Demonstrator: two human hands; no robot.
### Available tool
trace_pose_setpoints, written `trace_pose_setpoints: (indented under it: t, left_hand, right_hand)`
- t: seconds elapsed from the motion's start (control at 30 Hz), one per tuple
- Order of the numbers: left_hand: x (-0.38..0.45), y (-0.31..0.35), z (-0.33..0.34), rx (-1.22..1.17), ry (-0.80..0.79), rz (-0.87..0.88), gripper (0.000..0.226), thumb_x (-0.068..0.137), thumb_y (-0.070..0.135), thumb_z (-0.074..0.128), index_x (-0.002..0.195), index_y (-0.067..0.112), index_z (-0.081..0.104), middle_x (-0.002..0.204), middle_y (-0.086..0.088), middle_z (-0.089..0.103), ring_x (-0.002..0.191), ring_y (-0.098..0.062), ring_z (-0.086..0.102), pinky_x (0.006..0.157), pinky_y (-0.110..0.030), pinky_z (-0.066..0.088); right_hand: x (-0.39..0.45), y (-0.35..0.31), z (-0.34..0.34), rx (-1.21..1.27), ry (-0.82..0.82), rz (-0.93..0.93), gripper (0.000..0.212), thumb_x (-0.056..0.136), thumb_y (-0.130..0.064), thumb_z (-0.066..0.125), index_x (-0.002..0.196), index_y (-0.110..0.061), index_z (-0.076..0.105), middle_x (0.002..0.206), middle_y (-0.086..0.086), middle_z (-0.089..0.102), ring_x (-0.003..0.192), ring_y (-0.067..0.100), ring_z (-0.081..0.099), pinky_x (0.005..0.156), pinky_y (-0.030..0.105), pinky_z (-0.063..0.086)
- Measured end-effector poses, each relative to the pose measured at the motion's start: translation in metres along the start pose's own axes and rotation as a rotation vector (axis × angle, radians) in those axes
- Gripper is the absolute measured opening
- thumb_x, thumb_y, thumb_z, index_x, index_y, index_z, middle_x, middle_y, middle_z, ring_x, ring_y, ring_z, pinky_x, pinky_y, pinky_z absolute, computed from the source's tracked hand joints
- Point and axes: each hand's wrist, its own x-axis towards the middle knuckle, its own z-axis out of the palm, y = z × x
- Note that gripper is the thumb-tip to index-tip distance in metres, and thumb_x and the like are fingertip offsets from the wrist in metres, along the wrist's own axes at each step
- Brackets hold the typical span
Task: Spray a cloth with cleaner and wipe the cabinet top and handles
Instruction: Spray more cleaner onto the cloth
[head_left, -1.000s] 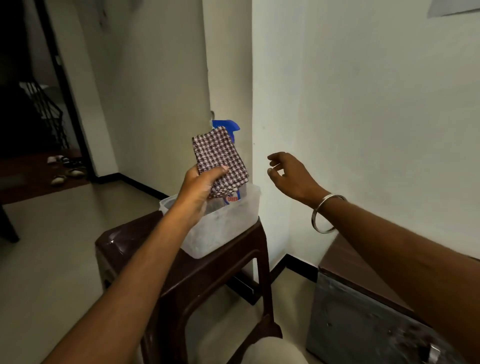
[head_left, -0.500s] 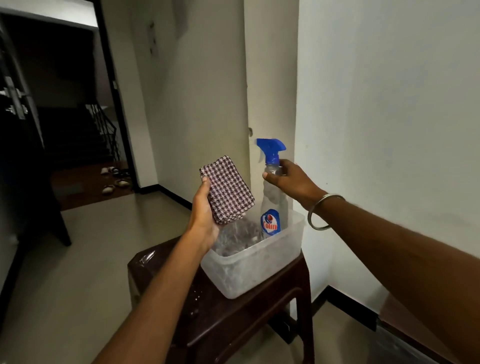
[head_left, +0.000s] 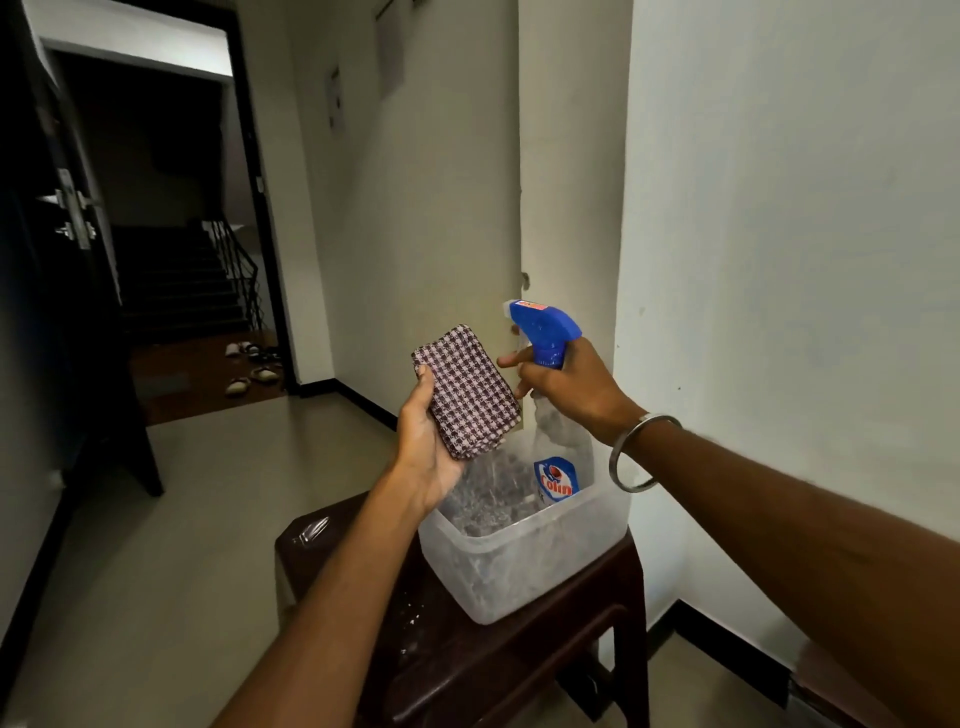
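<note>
The left hand (head_left: 423, 441) holds the folded cloth (head_left: 465, 392) up over the tub (head_left: 519, 571) on the stool's back right corner. The right hand (head_left: 566, 387) grips the spray bottle (head_left: 550, 364) neck, nozzle beside the cloth. Poorly aimed, the spray could miss and wet the wall.

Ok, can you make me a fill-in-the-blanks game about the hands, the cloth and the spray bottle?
1. The left hand holds a folded, checked ____.
2. The right hand grips the neck of the spray bottle, whose trigger head is the colour ____.
3. The bottle's lower part sits inside a clear plastic ____, which stands on the dark brown stool.
4. A metal ____ circles the right wrist.

Missing words: cloth; blue; tub; bangle
</note>
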Motion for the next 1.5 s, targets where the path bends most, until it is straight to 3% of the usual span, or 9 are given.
trace_pose_setpoints:
  t: [0.2, 0.4, 0.57, 0.7, 0.9, 1.07, 1.17, 1.33, 1.5]
  left_hand:
    - [0.001, 0.003, -0.005, 0.064, 0.027, -0.007, 0.058, 0.093, 0.062, 0.033, 0.124, 0.019, 0.056, 0.126, -0.015, 0.061, 0.115, -0.036, 0.057, 0.098, -0.058, 0.043]
    - [-0.007, 0.019, 0.007, 0.026, -0.007, 0.009, 0.058, 0.092, 0.062, 0.037, 0.128, 0.019, 0.054, 0.126, -0.016, 0.061, 0.116, -0.040, 0.057, 0.090, -0.062, 0.048]
    - [-0.021, 0.033, 0.027, 0.050, -0.006, 0.021, 0.051, 0.092, 0.061, 0.038, 0.118, 0.021, 0.056, 0.125, -0.016, 0.060, 0.115, -0.040, 0.056, 0.094, -0.063, 0.045]
    - [-0.037, 0.038, 0.040, 0.086, 0.005, 0.035, 0.057, 0.092, 0.062, 0.038, 0.127, 0.020, 0.053, 0.127, -0.017, 0.059, 0.116, -0.039, 0.056, 0.097, -0.064, 0.043]
    - [-0.064, 0.033, 0.044, 0.124, 0.005, 0.025, 0.060, 0.092, 0.066, 0.032, 0.126, 0.023, 0.055, 0.124, -0.017, 0.061, 0.111, -0.038, 0.059, 0.091, -0.063, 0.047]
    - [-0.078, 0.026, 0.041, 0.145, 0.041, 0.007, 0.064, 0.093, 0.066, 0.030, 0.130, 0.021, 0.056, 0.121, -0.017, 0.064, 0.108, -0.036, 0.062, 0.084, -0.055, 0.054]
    - [-0.083, 0.021, 0.038, 0.171, 0.046, 0.011, 0.063, 0.094, 0.064, 0.030, 0.127, 0.019, 0.059, 0.115, -0.014, 0.067, 0.099, -0.031, 0.066, 0.072, -0.045, 0.057]
    - [-0.082, 0.012, 0.032, 0.201, 0.022, -0.007, 0.058, 0.096, 0.061, 0.030, 0.113, 0.019, 0.065, 0.095, -0.006, 0.074, 0.084, -0.024, 0.070, 0.063, -0.037, 0.055]
    - [-0.077, 0.006, 0.025, 0.201, 0.019, -0.008, 0.054, 0.095, 0.060, 0.032, 0.110, 0.020, 0.066, 0.095, -0.006, 0.074, 0.086, -0.025, 0.070, 0.064, -0.038, 0.055]
  right_hand:
    - [0.005, -0.044, -0.006, -0.019, 0.085, -0.114, 0.023, 0.091, -0.015, 0.063, 0.113, -0.011, 0.057, 0.103, 0.010, 0.066, 0.090, 0.031, 0.068, 0.076, 0.039, 0.060]
    - [0.015, -0.107, -0.019, -0.091, 0.133, -0.215, 0.020, 0.091, -0.014, 0.063, 0.110, -0.007, 0.057, 0.099, 0.013, 0.066, 0.082, 0.028, 0.067, 0.075, 0.034, 0.060]
    - [0.007, -0.154, -0.026, -0.119, 0.142, -0.260, 0.017, 0.090, -0.012, 0.063, 0.106, -0.010, 0.057, 0.095, 0.011, 0.064, 0.065, 0.012, 0.061, 0.067, 0.023, 0.057]
    - [-0.017, -0.176, -0.025, -0.203, 0.134, -0.204, 0.018, 0.093, -0.025, 0.061, 0.098, -0.008, 0.060, 0.086, 0.013, 0.068, 0.062, 0.012, 0.062, 0.069, 0.027, 0.057]
    - [-0.078, -0.165, -0.007, -0.242, 0.131, -0.026, 0.022, 0.091, -0.026, 0.060, 0.095, -0.004, 0.061, 0.086, 0.019, 0.069, 0.067, 0.023, 0.063, 0.072, 0.038, 0.057]
    - [-0.127, -0.150, 0.012, -0.215, 0.088, 0.074, 0.011, 0.092, -0.028, 0.060, 0.085, -0.022, 0.054, 0.072, 0.003, 0.063, 0.059, 0.010, 0.059, 0.054, 0.016, 0.049]
    - [-0.143, -0.142, 0.023, -0.191, 0.081, 0.089, 0.009, 0.093, -0.025, 0.059, 0.089, -0.019, 0.054, 0.066, 0.000, 0.059, 0.048, 0.001, 0.057, 0.046, 0.009, 0.043]
    - [-0.153, -0.130, 0.032, -0.189, 0.113, 0.115, 0.016, 0.093, -0.027, 0.060, 0.084, -0.013, 0.057, 0.061, 0.000, 0.058, 0.044, -0.003, 0.055, 0.044, 0.009, 0.041]
    - [-0.151, -0.120, 0.031, -0.211, 0.149, 0.114, 0.019, 0.093, -0.030, 0.060, 0.079, -0.018, 0.056, 0.062, -0.001, 0.058, 0.048, 0.005, 0.055, 0.047, 0.008, 0.042]
